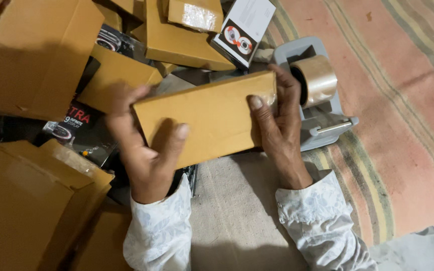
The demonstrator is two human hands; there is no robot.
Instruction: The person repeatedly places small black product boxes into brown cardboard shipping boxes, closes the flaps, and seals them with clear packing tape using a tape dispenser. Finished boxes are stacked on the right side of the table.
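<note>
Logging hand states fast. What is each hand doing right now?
Left hand: closed on the left end of the brown cardboard box.
Right hand: closed on the right end of the same box, thumb on top.

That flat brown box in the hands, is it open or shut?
Shut. The flat brown box shows an unbroken face with no flap lifted; clear tape shines on its end by the right hand.
</note>
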